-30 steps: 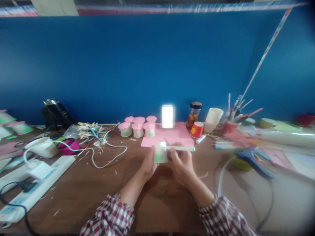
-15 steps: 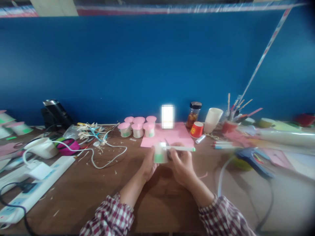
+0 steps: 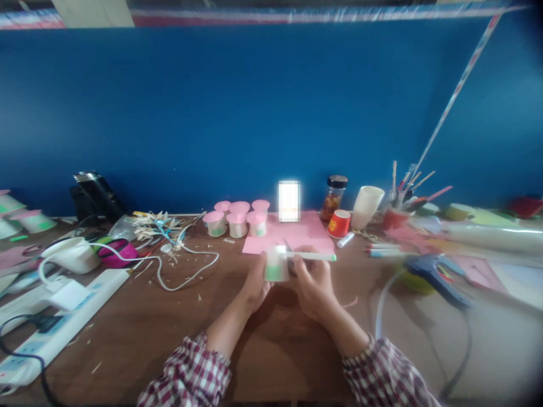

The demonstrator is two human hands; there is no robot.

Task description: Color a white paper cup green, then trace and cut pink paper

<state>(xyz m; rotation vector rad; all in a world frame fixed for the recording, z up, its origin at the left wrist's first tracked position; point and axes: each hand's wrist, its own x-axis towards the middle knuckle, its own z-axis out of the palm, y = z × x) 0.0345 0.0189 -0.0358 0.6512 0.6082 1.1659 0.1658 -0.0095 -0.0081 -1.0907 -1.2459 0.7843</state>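
In the middle of the head view, my left hand [image 3: 255,285] grips a small white paper cup [image 3: 276,264] with a green band low on its side. The cup's narrower end faces up. Closed beside it, my right hand [image 3: 314,282] pinches a white marker [image 3: 316,256] with a green end pointing right. A thin, dark, pointed blade [image 3: 288,247] shows between that hand and the cup; its handle is hidden. Whether the marker touches the cup I cannot tell. Beyond my hands lies a sheet of pink paper [image 3: 292,232].
Several pink-topped cups [image 3: 238,217] stand behind, left of centre. A power strip [image 3: 72,328] and white cable [image 3: 189,286] lie at left. Toward the right are a red paper cup [image 3: 339,224], a lidded jar [image 3: 334,198], markers [image 3: 384,250] and a blue glue gun [image 3: 439,278].
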